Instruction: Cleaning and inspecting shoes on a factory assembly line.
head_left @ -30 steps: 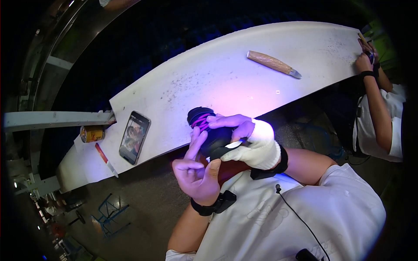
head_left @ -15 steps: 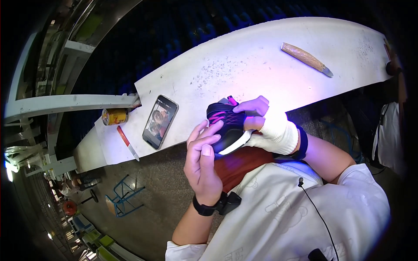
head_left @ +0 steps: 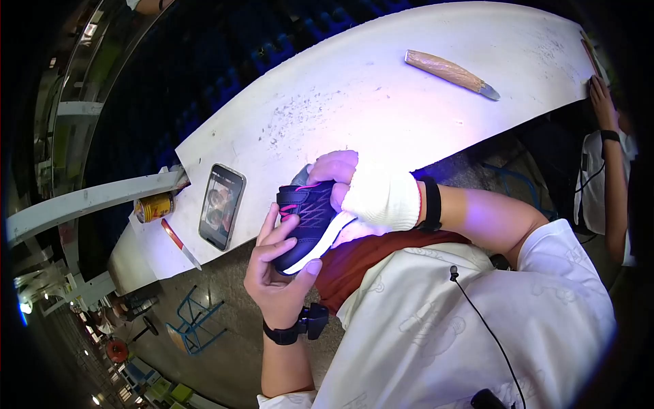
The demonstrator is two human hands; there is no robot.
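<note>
A dark sneaker (head_left: 311,219) with pink lace accents and a white sole is held between my hands, over the near edge of the white table (head_left: 327,82). My left hand (head_left: 281,273), bare, wraps its fingers and thumb round the toe end. On my right hand (head_left: 368,191) is a white glove that leaves the fingers bare. Its fingers are bent and grip the shoe near the collar and tongue, and they partly hide the shoe's opening.
Left of the shoe lie a phone (head_left: 222,206), a red-handled knife (head_left: 180,243) and a yellow can (head_left: 154,207). A wooden-handled blade (head_left: 453,73) rests towards the far right. Another person's hand (head_left: 603,103) touches the table's right end. A blue-framed stool (head_left: 195,319) stands on the floor.
My left hand has closed round the toe, where its fingers were looser before. The right hand has turned over the collar. Another person's hand has appeared at the table's right end.
</note>
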